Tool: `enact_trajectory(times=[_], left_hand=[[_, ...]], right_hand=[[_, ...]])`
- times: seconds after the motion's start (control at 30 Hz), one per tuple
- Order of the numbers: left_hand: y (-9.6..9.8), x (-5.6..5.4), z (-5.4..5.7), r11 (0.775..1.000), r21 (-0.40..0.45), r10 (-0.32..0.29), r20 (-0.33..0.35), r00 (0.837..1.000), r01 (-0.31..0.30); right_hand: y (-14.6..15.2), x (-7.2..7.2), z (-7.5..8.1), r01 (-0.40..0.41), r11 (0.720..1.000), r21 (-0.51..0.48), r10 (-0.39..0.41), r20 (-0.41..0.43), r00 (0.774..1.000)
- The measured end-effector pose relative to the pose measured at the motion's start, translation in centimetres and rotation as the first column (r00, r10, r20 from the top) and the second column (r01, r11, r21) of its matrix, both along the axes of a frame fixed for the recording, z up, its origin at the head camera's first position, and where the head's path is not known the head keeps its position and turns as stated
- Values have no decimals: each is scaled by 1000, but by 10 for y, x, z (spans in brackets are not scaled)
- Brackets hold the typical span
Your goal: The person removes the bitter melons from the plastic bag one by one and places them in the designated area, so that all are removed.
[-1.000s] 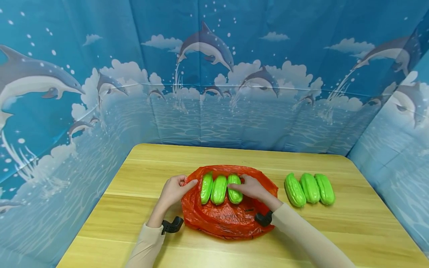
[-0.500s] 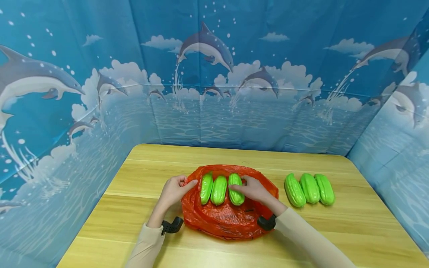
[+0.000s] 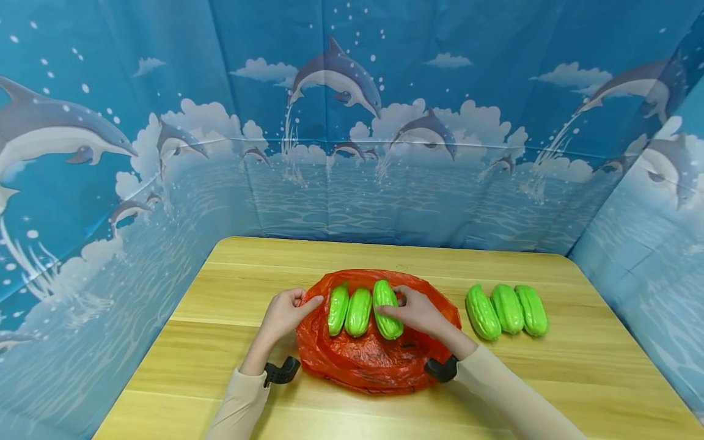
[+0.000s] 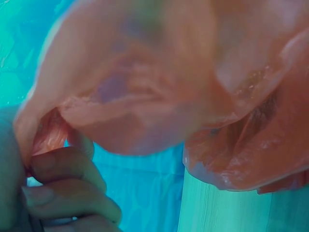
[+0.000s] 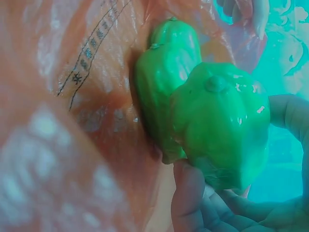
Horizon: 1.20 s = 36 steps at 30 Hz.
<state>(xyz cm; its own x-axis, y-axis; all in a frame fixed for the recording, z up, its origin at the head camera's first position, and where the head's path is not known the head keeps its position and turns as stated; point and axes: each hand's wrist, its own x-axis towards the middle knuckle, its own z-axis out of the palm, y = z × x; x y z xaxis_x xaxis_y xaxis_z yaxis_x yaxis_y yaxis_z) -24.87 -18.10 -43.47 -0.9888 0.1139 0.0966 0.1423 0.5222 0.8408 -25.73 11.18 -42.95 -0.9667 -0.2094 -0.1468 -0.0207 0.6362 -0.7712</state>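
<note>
A red plastic bag (image 3: 374,370) lies on the table with its mouth spread wide. My left hand (image 3: 287,315) pinches the bag's left edge, and in the left wrist view curled fingers (image 4: 70,169) grip the gathered film. Inside the bag, two shiny green bitter melons (image 3: 359,313) lie side by side. My right hand (image 3: 417,311) holds a third bitter melon (image 3: 384,293) just to their right, thumb on its near side and fingers behind it. In the right wrist view this held bitter melon (image 5: 222,125) is tilted end-on and partly covers the other melons (image 5: 159,82).
Three more bitter melons (image 3: 508,310) lie in a row on the wooden table (image 3: 220,342), right of the bag. A black wrist mount (image 3: 283,370) sits on each forearm. A blue curtain with dolphins (image 3: 352,183) stands behind and at both sides.
The right hand has lifted its bitter melon slightly and drawn it a little to the right, away from the two beside it. The left hand keeps its grip on the bag edge.
</note>
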Motion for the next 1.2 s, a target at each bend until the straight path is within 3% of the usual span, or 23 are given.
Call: enact_trajectory(times=[0.77,1.2], left_hand=[[-1,-1,-1,1000,-3,-4,-6,1000,4],[0,-1,-1,1000,-14,6,0,1000,-6]], right_hand=[[13,13,22,25,1000,13,-24,-85,996],[25,23,31,46,998,-34,-51,-162,985]])
